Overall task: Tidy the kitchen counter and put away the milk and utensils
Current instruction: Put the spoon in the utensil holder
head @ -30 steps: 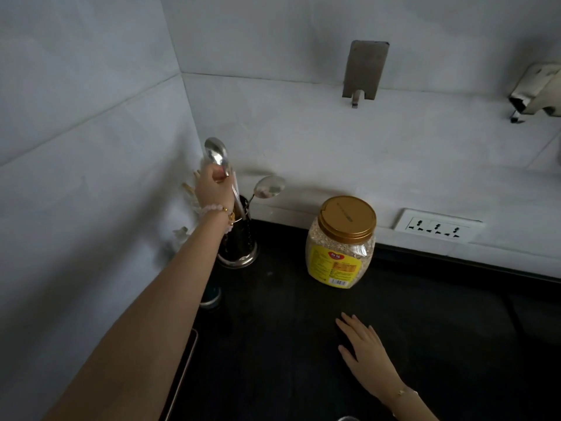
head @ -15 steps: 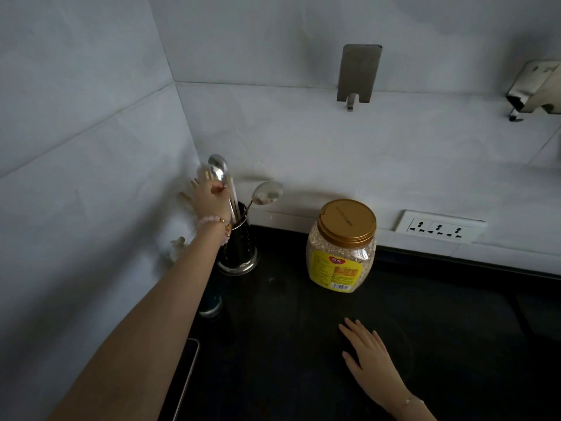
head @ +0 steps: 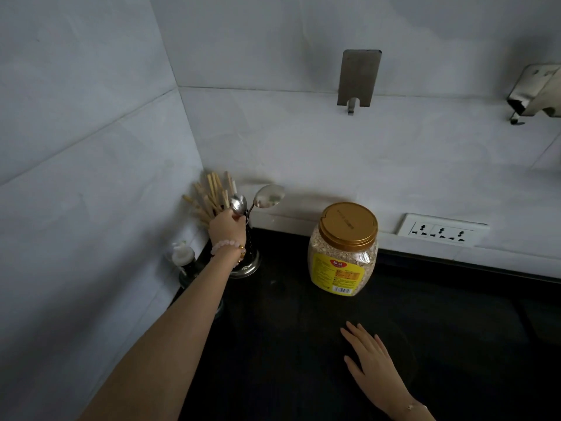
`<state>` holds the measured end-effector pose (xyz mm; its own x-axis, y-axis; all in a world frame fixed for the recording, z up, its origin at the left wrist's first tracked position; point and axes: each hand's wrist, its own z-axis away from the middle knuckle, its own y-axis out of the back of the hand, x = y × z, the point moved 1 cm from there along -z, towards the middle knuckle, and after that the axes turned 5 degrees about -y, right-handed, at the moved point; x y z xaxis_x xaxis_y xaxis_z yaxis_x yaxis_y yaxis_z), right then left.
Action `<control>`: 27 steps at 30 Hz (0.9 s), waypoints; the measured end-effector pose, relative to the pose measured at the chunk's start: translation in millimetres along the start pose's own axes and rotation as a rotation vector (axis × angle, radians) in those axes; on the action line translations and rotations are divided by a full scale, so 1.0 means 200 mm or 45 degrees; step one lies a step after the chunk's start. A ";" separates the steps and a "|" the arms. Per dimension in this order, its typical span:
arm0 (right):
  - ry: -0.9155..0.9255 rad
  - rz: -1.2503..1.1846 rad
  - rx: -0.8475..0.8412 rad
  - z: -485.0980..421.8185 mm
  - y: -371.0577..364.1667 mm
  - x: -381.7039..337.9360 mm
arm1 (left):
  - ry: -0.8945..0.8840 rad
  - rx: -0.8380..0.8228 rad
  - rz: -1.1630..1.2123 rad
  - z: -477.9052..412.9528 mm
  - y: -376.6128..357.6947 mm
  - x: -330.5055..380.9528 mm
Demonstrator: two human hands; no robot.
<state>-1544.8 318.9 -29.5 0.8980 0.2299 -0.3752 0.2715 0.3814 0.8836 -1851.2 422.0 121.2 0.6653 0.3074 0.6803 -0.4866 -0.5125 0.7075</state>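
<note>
At counter's back-left corner: utensil holder [head: 247,256], metal, upright, stocked with wooden chopsticks [head: 212,194] and large spoon [head: 268,196]. Left hand [head: 227,228] pinching small spoon [head: 239,204], handle down inside holder. Right hand [head: 372,363] flat, fingers spread, holding nothing, on dark counter [head: 440,329] near oat jar [head: 344,249]. Step: stowing utensil, apparently nearly done. Next: release, withdraw clear of neighbouring handles. Milk not in view.

The left hand [head: 227,227] covers the upper part of the utensil holder [head: 247,262] and the handle of the spoon [head: 238,204], so its grip there cannot be made out. The forearm hides much of a small bottle [head: 184,261]. The metal fitting [head: 535,92] is cut off at the right edge. The oat jar [head: 343,250] label print is too small to read.
</note>
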 end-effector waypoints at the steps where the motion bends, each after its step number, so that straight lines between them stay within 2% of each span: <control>1: 0.001 0.000 0.002 0.00 0.00 0.00 | -0.018 -0.004 -0.012 0.01 0.00 0.00; 9: -0.004 -0.003 -0.003 0.00 0.01 -0.01 | -0.087 0.062 0.127 0.04 0.02 -0.04; 12: -0.003 -0.004 -0.016 0.00 0.00 0.00 | -0.178 0.055 0.187 0.12 0.05 -0.05; 14: -0.009 -0.012 -0.019 0.00 0.00 0.00 | -0.245 -0.024 0.168 0.24 0.06 -0.07; 19: -0.011 -0.031 0.013 0.00 -0.01 0.01 | -0.347 -0.429 0.051 0.77 -0.05 -0.35; 22: -0.010 -0.032 0.012 0.01 -0.02 0.01 | -0.424 -0.519 -0.136 1.10 -0.11 -0.56; 27: -0.019 -0.026 0.016 0.02 -0.02 0.01 | -0.636 -0.717 -0.389 1.32 -0.07 -0.70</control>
<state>-1542.9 314.9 -32.4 0.8971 0.2089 -0.3892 0.2941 0.3749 0.8792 -1787.4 174.8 -35.1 0.9244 -0.0941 0.3697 -0.3657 0.0578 0.9289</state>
